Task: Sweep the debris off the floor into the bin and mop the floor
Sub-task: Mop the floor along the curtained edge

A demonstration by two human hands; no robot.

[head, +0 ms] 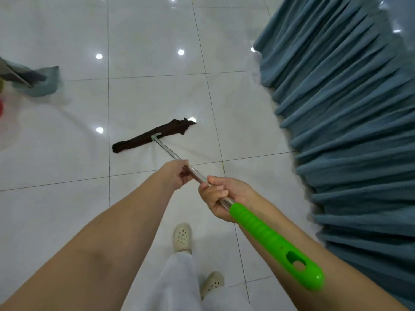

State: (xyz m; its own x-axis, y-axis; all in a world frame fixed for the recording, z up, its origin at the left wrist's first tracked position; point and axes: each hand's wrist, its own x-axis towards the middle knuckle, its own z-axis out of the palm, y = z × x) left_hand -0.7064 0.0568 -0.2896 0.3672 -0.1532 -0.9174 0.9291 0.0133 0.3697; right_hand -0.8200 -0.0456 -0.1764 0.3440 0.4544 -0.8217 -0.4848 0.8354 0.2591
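A flat mop with a dark brown cloth head [151, 136] lies on the white tiled floor [67, 135] ahead of me. Its metal pole [167, 151] runs back toward me and ends in a bright green grip [274, 241]. My left hand [176, 176] is closed around the pole further down. Just above the green grip, my right hand [219, 196] clasps the pole. No debris or bin shows on the tiles.
Pleated teal curtains [350, 122] hang along the right side, their hem touching the floor. At the left edge lies a teal broom or cloth head with a handle [38, 80], next to a red object [1, 110]. My two feet in cream clogs [182, 236] stand below.
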